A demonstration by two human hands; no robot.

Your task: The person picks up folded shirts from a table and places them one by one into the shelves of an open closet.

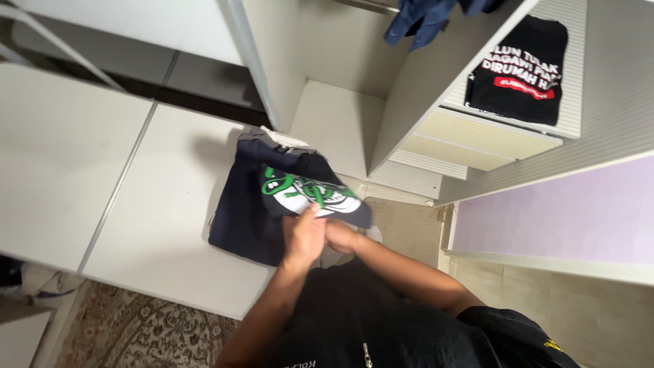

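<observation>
Both hands meet at the near edge of the dark folded shirt with the green and white print (310,192), which lies on the white counter (157,218) just left of the open wardrobe (409,102). The left hand (303,235) pinches that edge, seemingly to keep the fold flat. The right hand (340,236) sits curled beside it; its grip is hidden. Forearms angle inward.

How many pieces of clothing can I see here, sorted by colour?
Dark navy, folded on the white surface: 1, navy garment
Black with green and white print, under both hands: 1, printed shirt
Black with white and red print, on the wardrobe shelf: 1, folded shirt
Blue, hanging above: 1, blue garment
Total: 4
</observation>
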